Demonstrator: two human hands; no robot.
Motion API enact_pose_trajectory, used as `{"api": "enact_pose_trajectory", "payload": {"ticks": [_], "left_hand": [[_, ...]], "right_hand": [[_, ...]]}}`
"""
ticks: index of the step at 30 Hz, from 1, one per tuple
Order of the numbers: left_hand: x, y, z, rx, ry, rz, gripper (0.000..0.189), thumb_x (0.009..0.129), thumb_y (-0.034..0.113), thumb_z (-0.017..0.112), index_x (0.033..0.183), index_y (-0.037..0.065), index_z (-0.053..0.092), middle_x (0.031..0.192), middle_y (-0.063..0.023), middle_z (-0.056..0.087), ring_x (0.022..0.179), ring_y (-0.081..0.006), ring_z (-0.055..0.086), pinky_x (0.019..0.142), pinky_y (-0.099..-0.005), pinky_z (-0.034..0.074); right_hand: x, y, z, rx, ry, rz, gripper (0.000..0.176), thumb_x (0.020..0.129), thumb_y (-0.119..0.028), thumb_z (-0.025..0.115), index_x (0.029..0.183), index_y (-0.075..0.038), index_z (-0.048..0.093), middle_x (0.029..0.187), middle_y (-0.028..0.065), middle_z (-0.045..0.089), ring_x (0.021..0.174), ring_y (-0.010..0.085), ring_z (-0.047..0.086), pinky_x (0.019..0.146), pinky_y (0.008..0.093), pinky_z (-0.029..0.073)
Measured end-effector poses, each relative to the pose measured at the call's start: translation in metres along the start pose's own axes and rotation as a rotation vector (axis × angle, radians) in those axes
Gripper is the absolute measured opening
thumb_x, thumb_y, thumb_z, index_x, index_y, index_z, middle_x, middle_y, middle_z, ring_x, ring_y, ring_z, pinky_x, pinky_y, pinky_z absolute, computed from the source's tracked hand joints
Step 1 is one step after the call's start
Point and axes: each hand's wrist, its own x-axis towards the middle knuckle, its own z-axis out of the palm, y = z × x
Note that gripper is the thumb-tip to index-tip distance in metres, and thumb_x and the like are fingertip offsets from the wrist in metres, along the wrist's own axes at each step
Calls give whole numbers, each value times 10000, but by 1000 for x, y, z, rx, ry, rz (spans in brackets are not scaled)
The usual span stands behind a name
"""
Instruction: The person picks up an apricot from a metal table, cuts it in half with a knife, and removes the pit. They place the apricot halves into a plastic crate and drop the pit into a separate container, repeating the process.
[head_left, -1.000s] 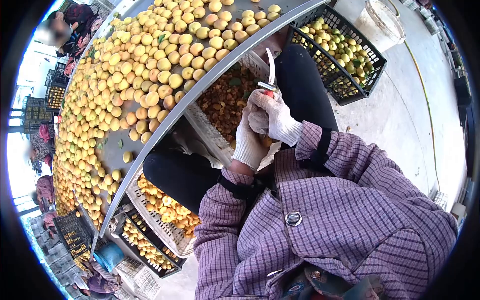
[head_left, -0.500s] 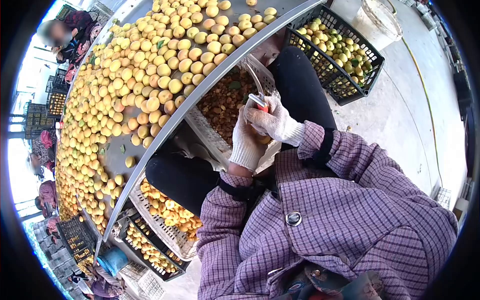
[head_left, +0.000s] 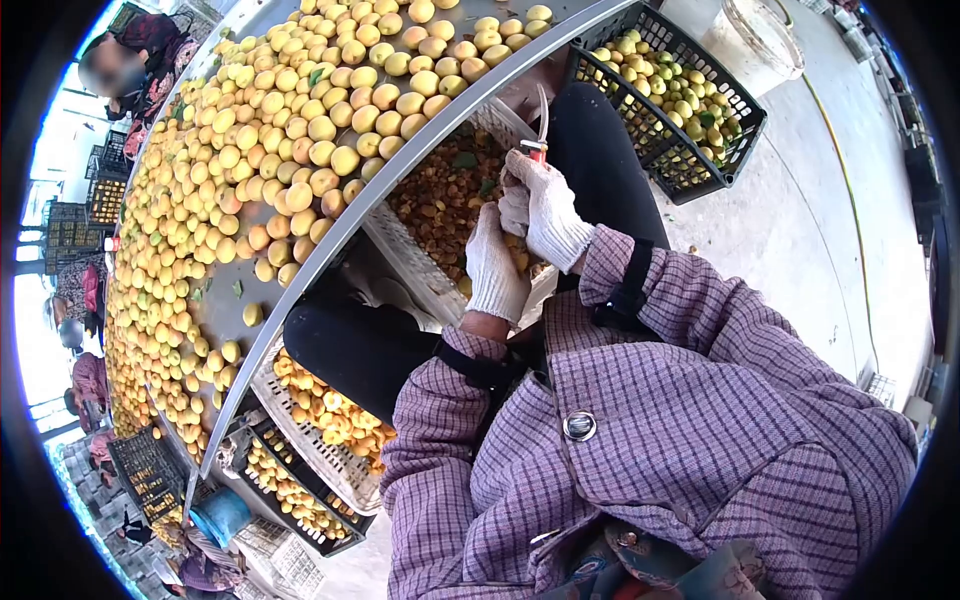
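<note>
My right hand (head_left: pixel 545 208), in a white knit glove, is closed around the red handle of a small knife (head_left: pixel 543 125). The knife's curved blade points up and away from me. Just left of it, my gloved left hand (head_left: pixel 492 268) has its fingers curled round what looks like an apricot (head_left: pixel 517 250), mostly hidden between the hands. Both hands are over a white plastic crate (head_left: pixel 402 258) between my knees. Brown pits or scraps (head_left: pixel 432 208) and a few green leaves lie in it.
A metal-edged table (head_left: pixel 235 290) heaped with whole apricots (head_left: pixel 330 130) curves along my left. Halved apricots fill a pale crate (head_left: pixel 335 470) by my left knee. A black crate (head_left: pixel 735 178) of greenish fruit and a white bucket (head_left: pixel 750 45) stand right. Other people sit across the table.
My hands have drawn apart slightly. The right hand has risen with the knife, whose blade now points more upright and farther from the left hand. The view has shifted a little.
</note>
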Motion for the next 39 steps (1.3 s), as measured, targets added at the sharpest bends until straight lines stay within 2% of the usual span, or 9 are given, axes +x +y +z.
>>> {"api": "enact_pose_trajectory", "payload": {"ticks": [6, 8, 10, 11, 14, 16, 18, 26, 39], "left_hand": [[-10, -5, -9, 1630, -89, 819, 745, 696, 7, 814, 1341, 47, 443, 1303, -119, 554, 1209, -237, 567, 996, -344, 501], [25, -14, -42, 1055, -333, 309, 657, 934, 165, 662, 1472, 68, 299, 1452, -98, 445, 1318, -213, 471, 1094, -336, 420], [52, -20, -90, 1355, -581, 437, 596, 1009, 304, 554, 1484, 79, 272, 1438, -80, 454, 1323, -206, 463, 1100, -340, 413], [52, -27, -98, 540, -623, 21, 568, 1032, 402, 479, 1464, 81, 298, 1406, -69, 473, 1309, -199, 472, 1087, -333, 423], [16, -14, -47, 167, -342, -166, 524, 1040, 405, 460, 1437, 83, 339, 1386, -61, 492, 1282, -191, 495, 1066, -348, 443], [18, -12, -44, 825, -371, 191, 502, 1028, 475, 404, 1358, 104, 479, 1299, -67, 586, 1177, -218, 591, 1015, -405, 494], [10, -10, -17, -44, -30, -91, 523, 996, 531, 483, 1315, 118, 518, 1218, -60, 613, 1145, -225, 595, 1008, -410, 487], [18, 0, -12, 122, 73, 40, 439, 978, 484, 557, 1229, 124, 558, 1139, -89, 614, 952, -224, 639, 781, -348, 556], [11, 9, -17, -100, -16, 168, 327, 995, 372, 584, 1117, 69, 609, 1018, -86, 655, 964, -267, 640, 904, -426, 532]], "right_hand": [[-5, 1, -4, -25, -101, -73, 248, 952, -222, 626, 767, -99, 516, 495, -43, 329, 367, 99, 311, 376, 300, 248], [-25, -4, -4, -515, -407, -272, 140, 865, -175, 702, 880, -52, 636, 637, 29, 573, 539, 98, 525, 507, 280, 426], [-29, -7, -4, -876, -800, -550, 159, 840, -155, 720, 932, -44, 653, 739, 29, 620, 724, 111, 593, 692, 284, 487], [-27, -3, -5, -866, -852, -510, 183, 832, -142, 724, 960, -35, 652, 760, 19, 624, 794, 126, 608, 776, 308, 496], [-32, -8, 3, -775, -724, -324, 117, 872, -146, 693, 889, -44, 638, 733, 7, 601, 694, 79, 548, 670, 280, 473], [-24, 5, 5, -201, -557, -60, 118, 901, -129, 665, 816, -74, 605, 615, 0, 532, 443, 67, 419, 406, 254, 323], [-14, 15, 14, 8, -336, -68, 155, 913, -137, 659, 795, -80, 576, 559, -10, 479, 385, 80, 382, 350, 257, 279], [-1, -20, 2, 160, -294, -105, 167, 942, -140, 629, 819, -81, 533, 539, -24, 389, 371, 93, 320, 361, 277, 247], [-39, -23, -7, -1942, -406, -460, 465, 893, -470, 630, 1205, -142, 523, 962, 119, 707, 881, 328, 707, 743, 443, 551]]}}
